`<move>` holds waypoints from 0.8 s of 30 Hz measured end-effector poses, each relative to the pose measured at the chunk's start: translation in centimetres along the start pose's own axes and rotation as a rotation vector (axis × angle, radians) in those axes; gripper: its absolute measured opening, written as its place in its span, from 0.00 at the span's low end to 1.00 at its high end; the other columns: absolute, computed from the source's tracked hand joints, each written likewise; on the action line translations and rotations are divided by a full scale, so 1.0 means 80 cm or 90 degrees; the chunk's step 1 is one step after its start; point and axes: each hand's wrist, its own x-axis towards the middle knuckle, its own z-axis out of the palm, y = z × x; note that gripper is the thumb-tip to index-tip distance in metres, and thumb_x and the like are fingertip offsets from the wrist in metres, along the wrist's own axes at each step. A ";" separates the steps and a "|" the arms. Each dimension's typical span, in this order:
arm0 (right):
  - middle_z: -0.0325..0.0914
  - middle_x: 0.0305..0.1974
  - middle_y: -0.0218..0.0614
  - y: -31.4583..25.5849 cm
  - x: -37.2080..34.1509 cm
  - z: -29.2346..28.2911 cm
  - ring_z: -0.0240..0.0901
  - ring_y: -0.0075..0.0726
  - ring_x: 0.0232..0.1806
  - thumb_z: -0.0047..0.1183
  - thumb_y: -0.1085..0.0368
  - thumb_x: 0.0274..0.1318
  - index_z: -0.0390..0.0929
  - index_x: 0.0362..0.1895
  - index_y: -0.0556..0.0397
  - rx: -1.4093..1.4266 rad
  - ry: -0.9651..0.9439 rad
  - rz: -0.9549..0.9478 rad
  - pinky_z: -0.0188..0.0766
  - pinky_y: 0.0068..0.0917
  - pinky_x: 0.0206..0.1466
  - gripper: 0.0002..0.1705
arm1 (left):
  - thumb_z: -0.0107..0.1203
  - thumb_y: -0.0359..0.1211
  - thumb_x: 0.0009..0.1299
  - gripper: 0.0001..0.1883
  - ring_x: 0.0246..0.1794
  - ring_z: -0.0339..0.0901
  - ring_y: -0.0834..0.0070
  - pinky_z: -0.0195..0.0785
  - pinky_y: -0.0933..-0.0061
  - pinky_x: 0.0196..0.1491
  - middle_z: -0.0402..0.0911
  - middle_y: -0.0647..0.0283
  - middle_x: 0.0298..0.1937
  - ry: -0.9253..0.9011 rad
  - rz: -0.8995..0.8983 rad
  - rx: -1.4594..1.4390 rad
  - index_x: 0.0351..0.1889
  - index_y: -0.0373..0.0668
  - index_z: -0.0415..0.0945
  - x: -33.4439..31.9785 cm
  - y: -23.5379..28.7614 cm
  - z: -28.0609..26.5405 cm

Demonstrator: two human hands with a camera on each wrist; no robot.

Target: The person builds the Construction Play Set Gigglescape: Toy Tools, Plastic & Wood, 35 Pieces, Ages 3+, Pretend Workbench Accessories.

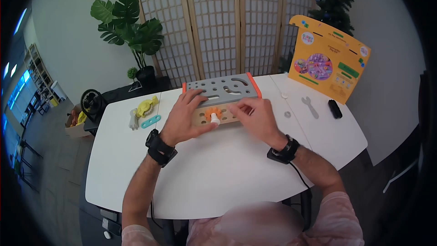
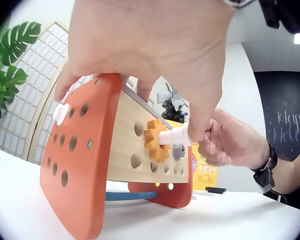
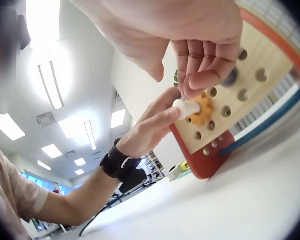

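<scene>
A toy workbench with a grey top point(image 1: 234, 83), a wooden front panel point(image 2: 122, 167) and red-orange end plates point(image 2: 82, 165) stands on the table. An orange gear point(image 2: 155, 140) sits against the panel, with a white peg point(image 2: 174, 136) through it. My left hand point(image 1: 182, 117) spans the bench's top edge, its thumb pressing the peg's outer end. Beside the gear is a grey bolt head point(image 2: 179, 151) in the panel. My right hand point(image 1: 259, 119) hovers in front of the panel near the bolt, fingers loosely curled, thumb apart from them, with nothing visible in it.
Left on the table point(image 1: 195, 173) lie a yellow piece point(image 1: 146, 105), a grey piece point(image 1: 133, 120) and a teal strip point(image 1: 150, 121). To the right are a grey ring point(image 1: 287, 114), a small white piece point(image 1: 284, 95), a grey wrench point(image 1: 310, 108), a black object point(image 1: 335, 109) and a yellow box point(image 1: 328, 59).
</scene>
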 end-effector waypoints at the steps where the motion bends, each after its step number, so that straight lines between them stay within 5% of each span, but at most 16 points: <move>1: 0.87 0.36 0.33 -0.002 0.006 -0.012 0.81 0.25 0.33 0.69 0.55 0.70 0.89 0.46 0.59 -0.102 0.051 -0.044 0.78 0.27 0.37 0.18 | 0.78 0.59 0.58 0.46 0.81 0.63 0.44 0.62 0.48 0.79 0.69 0.46 0.78 -0.002 -0.001 0.008 0.67 0.37 0.78 0.000 0.001 -0.001; 2: 0.87 0.36 0.33 0.002 0.014 -0.020 0.81 0.25 0.33 0.69 0.55 0.70 0.89 0.46 0.59 -0.102 0.050 -0.044 0.78 0.27 0.37 0.18 | 0.78 0.59 0.58 0.46 0.81 0.63 0.44 0.62 0.48 0.79 0.69 0.46 0.78 -0.002 -0.003 0.007 0.67 0.37 0.78 -0.002 0.002 0.000; 4: 0.88 0.52 0.44 0.019 0.032 -0.034 0.81 0.40 0.53 0.67 0.54 0.70 0.88 0.49 0.59 -0.258 0.193 -0.294 0.78 0.40 0.53 0.19 | 0.78 0.61 0.58 0.48 0.80 0.63 0.44 0.62 0.48 0.79 0.70 0.46 0.78 -0.001 -0.008 0.031 0.67 0.35 0.78 0.000 0.002 0.003; 5: 0.79 0.68 0.48 0.034 0.039 -0.040 0.71 0.51 0.72 0.63 0.52 0.73 0.87 0.57 0.58 -0.232 0.130 -0.244 0.69 0.47 0.71 0.22 | 0.78 0.61 0.58 0.48 0.80 0.63 0.44 0.62 0.48 0.79 0.70 0.46 0.78 0.001 -0.007 0.031 0.67 0.35 0.78 0.001 0.003 0.003; 8: 0.76 0.72 0.49 0.081 0.053 -0.039 0.62 0.54 0.81 0.61 0.49 0.75 0.84 0.63 0.56 -0.178 0.046 -0.188 0.63 0.49 0.80 0.26 | 0.78 0.63 0.57 0.49 0.80 0.63 0.45 0.62 0.48 0.79 0.70 0.46 0.78 -0.010 -0.037 0.021 0.66 0.35 0.79 0.002 0.003 0.004; 10: 0.75 0.73 0.48 0.088 0.053 -0.034 0.56 0.54 0.84 0.60 0.49 0.75 0.83 0.65 0.56 -0.170 0.035 -0.197 0.59 0.49 0.82 0.27 | 0.78 0.63 0.59 0.46 0.77 0.66 0.48 0.69 0.50 0.74 0.72 0.50 0.75 0.013 -0.018 0.055 0.65 0.38 0.80 0.002 0.001 0.007; 14: 0.74 0.74 0.48 0.086 0.048 -0.036 0.47 0.52 0.89 0.60 0.49 0.75 0.81 0.69 0.54 -0.164 -0.001 -0.199 0.55 0.50 0.85 0.28 | 0.80 0.58 0.57 0.45 0.76 0.66 0.45 0.64 0.47 0.77 0.72 0.47 0.75 0.013 -0.025 0.007 0.64 0.35 0.80 0.002 -0.002 0.011; 24: 0.76 0.72 0.48 0.080 0.046 -0.033 0.48 0.55 0.88 0.63 0.47 0.73 0.81 0.67 0.55 -0.174 0.011 -0.201 0.55 0.51 0.85 0.30 | 0.80 0.55 0.58 0.43 0.73 0.67 0.46 0.66 0.48 0.74 0.74 0.48 0.73 0.042 -0.016 0.016 0.63 0.34 0.80 0.003 -0.005 0.017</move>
